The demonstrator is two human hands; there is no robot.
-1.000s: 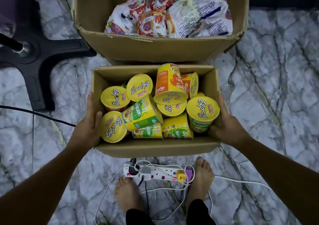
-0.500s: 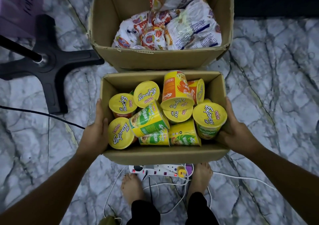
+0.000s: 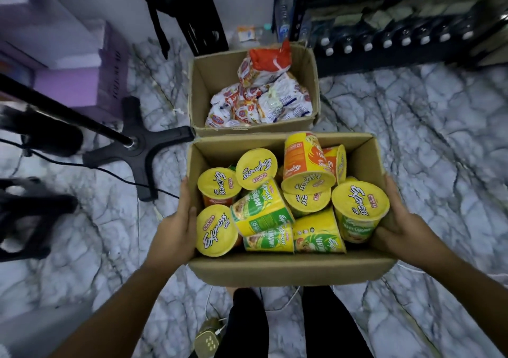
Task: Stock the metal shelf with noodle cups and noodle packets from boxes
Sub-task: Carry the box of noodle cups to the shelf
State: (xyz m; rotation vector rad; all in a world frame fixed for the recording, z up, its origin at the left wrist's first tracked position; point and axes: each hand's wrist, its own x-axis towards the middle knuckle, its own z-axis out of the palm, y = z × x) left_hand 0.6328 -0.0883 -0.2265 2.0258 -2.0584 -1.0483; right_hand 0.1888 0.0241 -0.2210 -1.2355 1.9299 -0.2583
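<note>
Marble floor [image 3: 439, 151] spreads below, with the black metal shelf [image 3: 384, 55] at one o'clock, the cardboard box [image 3: 288, 272] of noodle cups [image 3: 264, 206] at centre, a smaller box [image 3: 209, 83] of noodle packets [image 3: 261, 102] at twelve, and the left hand [image 3: 176, 231] and right hand [image 3: 398, 228] gripping the cup box's walls at nine and three, thumbs inside.

Near box [image 3: 288, 271], seen from above: on the yellow lids of the noodle cups [image 3: 360, 199] we read "Express cup" in black script, each beside a small red badge marked "MAMEE". On the green cup [image 3: 261, 206] lying on its side at the middle, we make out "Express cup" again and part of "Vegetarian"; that word also runs along the green wall of the right cup [image 3: 357, 228]. In the far box [image 3: 255, 131], the packets [image 3: 261, 102] carry red and blue print too small for us to read.
</note>
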